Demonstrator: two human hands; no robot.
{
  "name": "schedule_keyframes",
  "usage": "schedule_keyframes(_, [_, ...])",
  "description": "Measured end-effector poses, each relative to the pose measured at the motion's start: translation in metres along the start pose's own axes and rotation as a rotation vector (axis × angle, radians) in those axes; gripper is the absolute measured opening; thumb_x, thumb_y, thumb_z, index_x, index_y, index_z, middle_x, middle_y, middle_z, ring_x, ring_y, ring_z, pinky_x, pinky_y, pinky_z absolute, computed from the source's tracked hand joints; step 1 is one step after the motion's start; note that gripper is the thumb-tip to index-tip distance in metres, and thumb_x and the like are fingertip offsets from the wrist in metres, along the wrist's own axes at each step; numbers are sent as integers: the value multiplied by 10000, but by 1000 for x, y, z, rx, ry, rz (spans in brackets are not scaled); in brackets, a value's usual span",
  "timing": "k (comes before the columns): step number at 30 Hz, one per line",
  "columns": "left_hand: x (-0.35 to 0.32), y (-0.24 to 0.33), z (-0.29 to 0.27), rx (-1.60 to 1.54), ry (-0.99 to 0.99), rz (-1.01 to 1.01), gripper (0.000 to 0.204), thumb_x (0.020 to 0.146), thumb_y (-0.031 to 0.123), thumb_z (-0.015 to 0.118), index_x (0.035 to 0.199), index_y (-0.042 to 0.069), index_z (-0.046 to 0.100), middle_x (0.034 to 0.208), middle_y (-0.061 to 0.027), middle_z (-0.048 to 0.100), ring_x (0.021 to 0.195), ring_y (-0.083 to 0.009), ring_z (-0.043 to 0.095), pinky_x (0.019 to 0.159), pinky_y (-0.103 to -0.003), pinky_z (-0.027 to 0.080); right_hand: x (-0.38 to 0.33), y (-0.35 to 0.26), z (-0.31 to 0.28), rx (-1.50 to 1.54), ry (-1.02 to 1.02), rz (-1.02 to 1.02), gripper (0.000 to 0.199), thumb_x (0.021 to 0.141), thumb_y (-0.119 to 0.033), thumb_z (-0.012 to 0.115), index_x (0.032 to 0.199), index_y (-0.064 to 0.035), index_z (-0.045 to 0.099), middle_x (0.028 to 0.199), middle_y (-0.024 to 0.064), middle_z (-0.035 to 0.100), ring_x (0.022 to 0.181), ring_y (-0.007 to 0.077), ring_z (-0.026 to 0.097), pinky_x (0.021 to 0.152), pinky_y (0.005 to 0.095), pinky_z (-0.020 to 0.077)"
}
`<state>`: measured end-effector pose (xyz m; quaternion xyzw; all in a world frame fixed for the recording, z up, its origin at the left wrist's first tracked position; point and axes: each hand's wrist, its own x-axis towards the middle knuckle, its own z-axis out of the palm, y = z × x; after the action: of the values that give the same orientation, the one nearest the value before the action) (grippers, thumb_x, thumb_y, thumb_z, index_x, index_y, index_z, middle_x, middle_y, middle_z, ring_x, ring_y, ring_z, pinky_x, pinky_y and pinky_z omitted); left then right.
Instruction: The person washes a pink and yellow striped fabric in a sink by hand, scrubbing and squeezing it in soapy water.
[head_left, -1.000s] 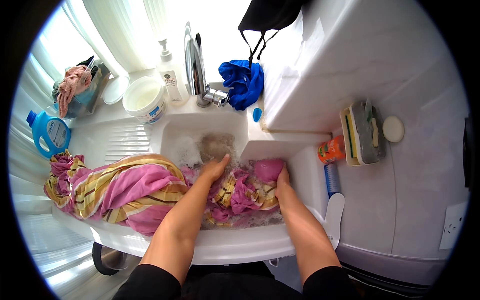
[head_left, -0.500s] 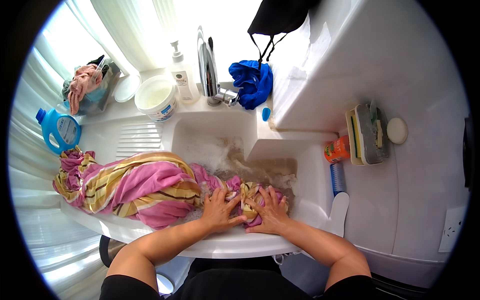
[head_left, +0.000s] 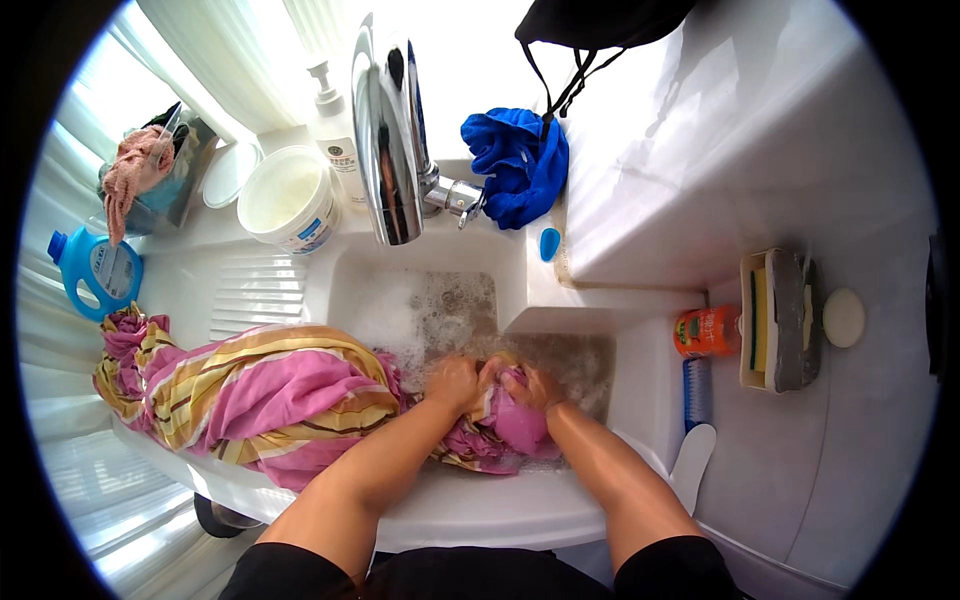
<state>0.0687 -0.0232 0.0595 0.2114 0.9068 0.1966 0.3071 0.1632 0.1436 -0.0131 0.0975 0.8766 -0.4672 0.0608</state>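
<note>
Cloth (head_left: 522,425), pink with yellow, bunched in soapy water (head_left: 585,368) just below the frame's centre, should be heavy, limp and slippery, so grip thick folds, as your left hand (head_left: 458,383) and right hand (head_left: 538,388) do, both clenched around its upper part.

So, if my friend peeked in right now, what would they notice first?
Probably the big pink-and-yellow striped cloth, heaped along the left of the white sink, with bunched striped fabric gripped by the left hand and right hand in sudsy water. Then the bright blue bundle, just right of the shiny tap.
</note>
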Motion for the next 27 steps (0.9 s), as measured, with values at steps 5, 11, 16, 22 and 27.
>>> schedule_keyframes(5, [47, -4, -30, -168, -131, -192, 749, 785, 652, 494, 1075, -23, 641, 1119, -259, 607, 1043, -387, 585, 845, -436, 466, 35, -1, -31, -121, 125, 208, 525, 847, -488, 471, 880, 0, 661, 911, 247, 648, 946, 413, 599, 792, 394, 473])
schedule_keyframes(11, [59, -76, -31, -685, 145, -463, 750, 781, 614, 520, 1145, -38, 590, 1194, -277, 565, 1104, -393, 550, 952, -443, 400, -30, 1, -67, 2, 717, 453, 571, 874, -471, 431, 1030, 54, 592, 954, 313, 613, 954, 481, 562, 846, 484, 425])
schedule_keyframes(16, [33, -11, -24, -127, 180, -106, 631, 813, 485, 531, 1224, 6, 534, 1185, -239, 581, 1114, -382, 540, 917, -447, 411, -7, 4, -47, 490, 459, 681, 653, 821, -494, 558, 1253, -7, 505, 1194, 194, 581, 1071, 343, 555, 941, 391, 409])
schedule_keyframes(22, [-37, -6, -22, -447, -79, 359, 484, 822, 414, 516, 1163, 75, 576, 1081, -196, 620, 1036, -382, 560, 926, -454, 391, -29, -100, -45, 631, -173, 298, 606, 765, -425, 689, 1223, -55, 548, 1186, 121, 565, 1066, 228, 546, 956, 346, 406])
schedule_keyframes(27, [-116, -16, -34, -98, 83, 718, 479, 838, 452, 524, 1090, 50, 592, 1095, -175, 556, 1051, -336, 500, 927, -459, 344, -111, -132, -54, -205, -218, -213, 645, 687, -497, 723, 1213, -160, 562, 1427, 249, 269, 1293, 442, 317, 1033, 514, 323])
